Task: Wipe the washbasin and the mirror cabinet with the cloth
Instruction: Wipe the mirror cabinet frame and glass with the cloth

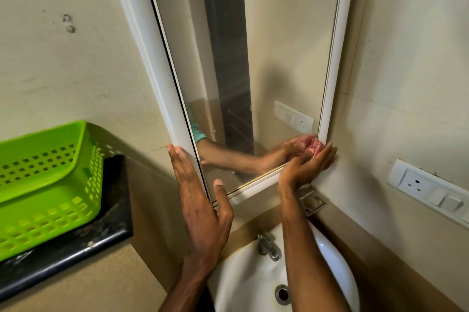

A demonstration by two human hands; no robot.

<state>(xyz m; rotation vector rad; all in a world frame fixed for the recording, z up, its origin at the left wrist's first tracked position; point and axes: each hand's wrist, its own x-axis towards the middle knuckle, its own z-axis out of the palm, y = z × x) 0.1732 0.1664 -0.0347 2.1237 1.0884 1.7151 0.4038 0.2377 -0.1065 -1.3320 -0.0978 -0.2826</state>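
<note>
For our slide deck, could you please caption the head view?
Right hand presses red cloth at mirror cabinet corner; left hand steadies frame.

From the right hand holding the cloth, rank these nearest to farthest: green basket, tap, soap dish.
From the right hand:
1. Soap dish, on the wall just below it.
2. Tap, lower, on the washbasin.
3. Green basket, far left on the dark counter.
</note>
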